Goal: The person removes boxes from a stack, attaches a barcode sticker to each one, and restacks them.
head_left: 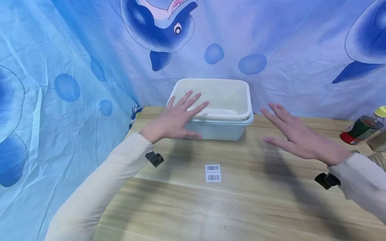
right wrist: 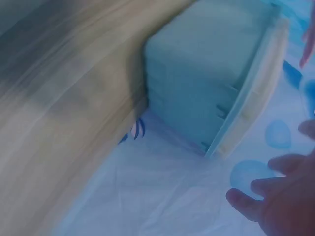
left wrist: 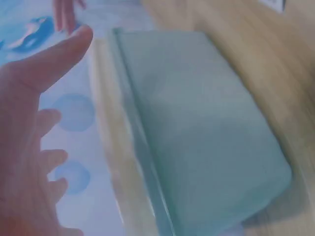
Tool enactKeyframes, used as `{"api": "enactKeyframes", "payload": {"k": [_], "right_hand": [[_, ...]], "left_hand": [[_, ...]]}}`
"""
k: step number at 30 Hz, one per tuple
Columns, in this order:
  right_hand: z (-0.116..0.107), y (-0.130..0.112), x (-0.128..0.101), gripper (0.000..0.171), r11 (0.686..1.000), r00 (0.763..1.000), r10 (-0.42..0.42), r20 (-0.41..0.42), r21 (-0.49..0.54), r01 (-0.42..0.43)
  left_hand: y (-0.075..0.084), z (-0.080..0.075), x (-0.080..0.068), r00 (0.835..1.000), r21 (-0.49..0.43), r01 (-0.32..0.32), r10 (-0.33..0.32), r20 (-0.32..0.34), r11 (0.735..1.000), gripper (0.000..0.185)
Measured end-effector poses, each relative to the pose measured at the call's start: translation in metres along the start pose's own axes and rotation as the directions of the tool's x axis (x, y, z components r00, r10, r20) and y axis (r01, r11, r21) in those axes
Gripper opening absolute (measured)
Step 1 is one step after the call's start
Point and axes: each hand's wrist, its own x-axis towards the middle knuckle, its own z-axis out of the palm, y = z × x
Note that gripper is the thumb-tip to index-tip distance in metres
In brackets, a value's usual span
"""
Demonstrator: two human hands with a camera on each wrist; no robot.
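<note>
Two small white barcode stickers (head_left: 213,173) lie one above the other on the light wooden table (head_left: 241,207), near the middle; their bars show, but any digits are too small to read. At the far right edge lies a dark bottle with a red-and-green label and a yellow cap (head_left: 363,129), its print also unreadable. At the far side of the table, against the blue cartoon-whale backdrop cloth (head_left: 60,83), stands the pale blue rectangular plastic storage box (head_left: 220,129), closed with a cream-white recessed lid (head_left: 217,97); what it holds cannot be seen through the lid or the wall. The left hand (head_left: 178,117) is spread wide, fingers straight and fanned, over the near left corner of the lid; whether the fingertips rest on the lid or hover just above it cannot be told, and it grips nothing. The left wrist view, blurred, shows the open palm (left wrist: 29,147) just beside the box's blue side wall (left wrist: 197,137). The right hand (head_left: 297,135) is likewise flat and open, fingers stretched toward the box, above the table to the right of the box and apart from it, holding nothing. In the smeared right wrist view its fingertips (right wrist: 275,196) show near the box's end wall (right wrist: 206,83). Both arms wear cream sleeves (head_left: 99,187).
</note>
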Motion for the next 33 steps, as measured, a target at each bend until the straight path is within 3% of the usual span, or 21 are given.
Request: {"api": "enactKeyframes", "payload": {"k": [3,6,9,11,13,18,20,23,25,29,33], "right_hand": [[-0.002,0.003,0.009,0.078,0.992,0.996,0.032,-0.079,0.122,-0.022],[-0.004,0.006,0.023,0.073,0.972,0.983,0.078,-0.168,0.231,-0.038],[-0.004,0.008,0.038,0.068,0.932,0.963,0.167,-0.212,0.352,-0.084],[-0.004,0.009,0.049,0.066,0.897,0.95,0.23,-0.21,0.424,-0.123],[-0.003,0.011,0.06,0.066,0.865,0.939,0.28,-0.201,0.478,-0.155],[0.002,0.016,0.084,0.069,0.82,0.913,0.353,-0.206,0.538,-0.196],[0.004,0.018,0.091,0.069,0.811,0.903,0.375,-0.207,0.545,-0.212],[0.009,0.02,0.099,0.069,0.806,0.897,0.4,-0.188,0.539,-0.247],[0.013,0.021,0.103,0.067,0.813,0.896,0.402,-0.189,0.525,-0.253],[0.019,0.023,0.108,0.059,0.835,0.899,0.391,-0.195,0.487,-0.258],[0.022,0.023,0.111,0.056,0.847,0.906,0.384,-0.178,0.46,-0.268]], "left_hand": [[-0.014,0.0,-0.001,0.988,-0.162,0.1,-0.118,-0.101,0.982,0.108],[-0.031,0.005,-0.004,0.946,-0.404,0.179,-0.269,-0.179,0.897,0.114],[-0.049,0.018,-0.007,0.9,-0.579,0.213,-0.389,-0.198,0.787,0.119],[-0.058,0.028,-0.01,0.878,-0.662,0.24,-0.449,-0.163,0.71,0.121],[-0.065,0.036,-0.012,0.864,-0.729,0.265,-0.49,-0.111,0.631,0.123],[-0.073,0.052,-0.01,0.84,-0.893,0.249,-0.542,0.006,0.376,0.121],[-0.075,0.057,-0.008,0.836,-0.923,0.236,-0.548,0.033,0.304,0.118],[-0.076,0.063,-0.004,0.831,-0.937,0.24,-0.553,0.062,0.255,0.115],[-0.077,0.066,-0.003,0.833,-0.941,0.232,-0.551,0.061,0.247,0.113],[-0.072,0.066,-0.004,0.852,-0.953,0.17,-0.524,0.014,0.251,0.101],[-0.071,0.073,0.0,0.857,-0.957,0.117,-0.514,-0.038,0.266,0.092]]}}
